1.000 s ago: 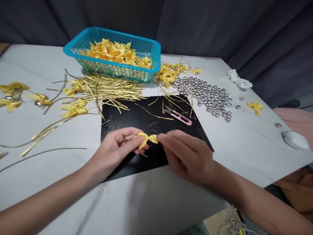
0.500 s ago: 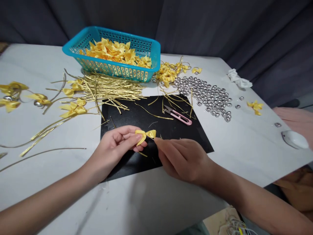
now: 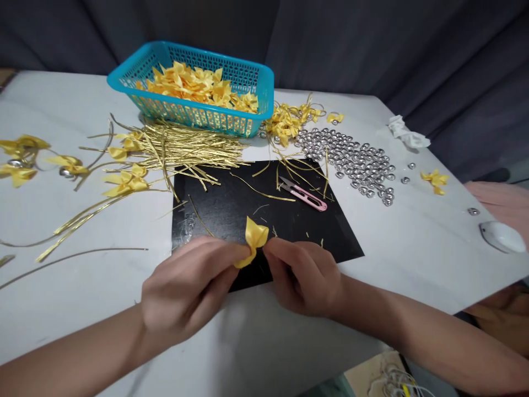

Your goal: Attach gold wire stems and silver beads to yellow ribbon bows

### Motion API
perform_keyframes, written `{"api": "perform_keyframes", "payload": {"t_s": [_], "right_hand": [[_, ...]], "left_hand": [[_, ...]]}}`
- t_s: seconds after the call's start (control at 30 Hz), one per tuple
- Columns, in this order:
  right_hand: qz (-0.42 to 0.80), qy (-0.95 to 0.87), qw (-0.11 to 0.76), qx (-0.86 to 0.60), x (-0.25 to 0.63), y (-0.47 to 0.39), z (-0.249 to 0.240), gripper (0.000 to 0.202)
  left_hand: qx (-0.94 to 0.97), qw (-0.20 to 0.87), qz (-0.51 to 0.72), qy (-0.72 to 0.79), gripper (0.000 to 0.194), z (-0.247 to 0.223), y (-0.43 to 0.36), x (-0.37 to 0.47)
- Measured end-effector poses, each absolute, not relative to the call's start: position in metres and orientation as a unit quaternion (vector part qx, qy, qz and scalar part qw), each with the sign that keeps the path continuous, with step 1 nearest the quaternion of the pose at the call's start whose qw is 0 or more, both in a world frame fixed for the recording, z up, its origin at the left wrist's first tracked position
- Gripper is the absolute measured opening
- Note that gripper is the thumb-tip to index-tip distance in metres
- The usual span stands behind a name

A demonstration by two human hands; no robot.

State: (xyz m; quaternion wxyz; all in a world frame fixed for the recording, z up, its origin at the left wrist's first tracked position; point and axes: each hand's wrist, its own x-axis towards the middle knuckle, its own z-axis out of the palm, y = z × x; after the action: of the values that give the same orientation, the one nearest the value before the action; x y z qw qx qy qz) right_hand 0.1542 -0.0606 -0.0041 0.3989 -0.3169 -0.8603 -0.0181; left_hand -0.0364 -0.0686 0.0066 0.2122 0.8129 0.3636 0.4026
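Observation:
Over the black mat (image 3: 223, 215), a yellow satin ribbon bow (image 3: 257, 234) is pinched between the thumb and fingers of my left hand (image 3: 185, 286). My right hand (image 3: 303, 275) is closed just beside it, fingertips pinched at the bow's right edge; what lies between them is too small to make out. Behind the hands, pink-handled thread snips (image 3: 303, 196) lie on the mat among loose gold ties (image 3: 264, 193). A dense bundle of gold ties (image 3: 190, 146) rests along the mat's far left edge.
A blue basket (image 3: 264, 96) of yellow bows stands at the back. Silver heart-shaped beads (image 3: 351, 160) spread to its right, past a heap of tied bows (image 3: 287, 124). More bows (image 3: 126, 181) lie on the left. A white computer mouse (image 3: 502, 237) sits near the right edge.
My left hand has turned over, knuckles now up, and moved slightly nearer to me. The bow has turned so a pointed ribbon end stands up. My right hand stays almost in place.

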Motion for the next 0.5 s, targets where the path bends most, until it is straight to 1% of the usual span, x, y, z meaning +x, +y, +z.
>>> {"api": "perform_keyframes", "payload": {"t_s": [0.1,0.37,0.43,0.5], "right_hand": [[-0.006,-0.856,0.422,-0.299,0.154,-0.061,-0.005,0.02],[0.017,-0.851,0.445,-0.277,0.156,-0.061,-0.008,0.022],[0.023,-0.848,0.446,-0.286,0.155,-0.061,-0.007,0.021],[0.046,-0.842,0.444,-0.301,0.154,-0.063,-0.004,0.02]], "left_hand": [[0.848,0.178,0.388,0.313,0.034,0.01,-0.064,-0.04],[0.892,0.147,0.318,0.284,0.035,0.005,-0.064,-0.051],[0.89,0.145,0.328,0.281,0.033,0.005,-0.064,-0.05],[0.862,0.157,0.373,0.304,0.028,0.006,-0.063,-0.044]]}}
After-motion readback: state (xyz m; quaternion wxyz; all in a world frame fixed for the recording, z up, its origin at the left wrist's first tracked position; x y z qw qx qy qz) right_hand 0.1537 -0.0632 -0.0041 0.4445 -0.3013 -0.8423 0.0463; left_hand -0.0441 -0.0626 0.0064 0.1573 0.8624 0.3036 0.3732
